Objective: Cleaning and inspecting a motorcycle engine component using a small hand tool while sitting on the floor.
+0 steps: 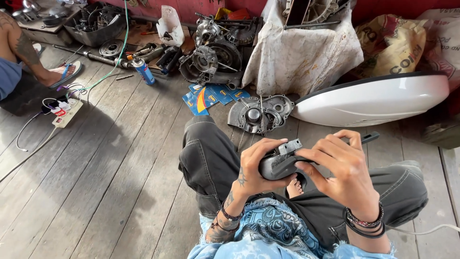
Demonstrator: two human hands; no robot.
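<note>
Both my hands hold one small dark grey metal part with a lighter bracket on top, above my crossed legs in grey trousers. My left hand wraps its left end, thumb and fingers closed round it. My right hand grips the right side, fingers curled over a dark bar that sticks out to the right. A grey engine cover lies on the wooden floor just beyond my knee.
A white curved body panel lies at right. Engine cases, a cloth-covered heap, blue packets, a spray can and a power strip are about. Another person's leg is at far left.
</note>
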